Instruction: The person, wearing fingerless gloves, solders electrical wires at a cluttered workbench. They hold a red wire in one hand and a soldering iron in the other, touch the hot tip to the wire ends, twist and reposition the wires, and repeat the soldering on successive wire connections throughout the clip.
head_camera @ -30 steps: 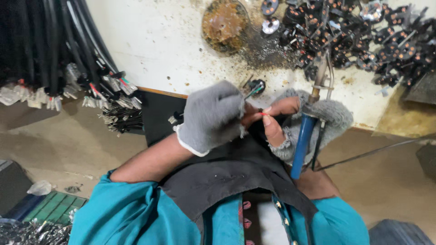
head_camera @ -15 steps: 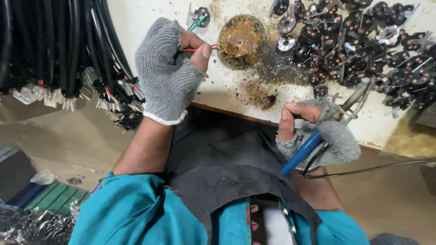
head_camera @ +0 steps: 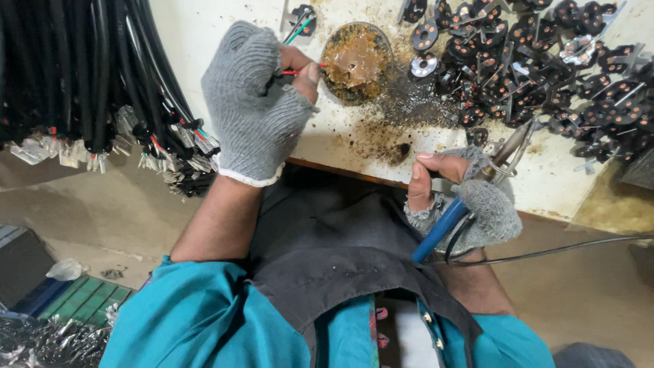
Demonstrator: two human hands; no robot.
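Wire ends [head_camera: 293,71], red and green, are pinched between the thumb and the fingers of the left hand [head_camera: 253,102], which is closed on them inside a grey fingerless knit glove, and their tips are held at the rim of a small round tin [head_camera: 357,63] filled with brown paste, probably soldering flux. The tin stands on the stained white tabletop [head_camera: 225,20], near a dark burnt patch. The right hand [head_camera: 458,194], also gloved, is closed around the blue handle of a soldering iron [head_camera: 477,187], whose metal tip is pointed up and to the right, well apart from the tin; its black cord [head_camera: 579,249] is led off to the right. A heap of small black round connector parts [head_camera: 545,61] is spread over the far right of the tabletop, and a bundle of black cables [head_camera: 75,75] with stripped ends hangs at the left. For this dipping step to be done well, it is judged that only the bare tips should be touched to the paste, lightly, and that the hot iron should be kept away from the sleeve and the cord.
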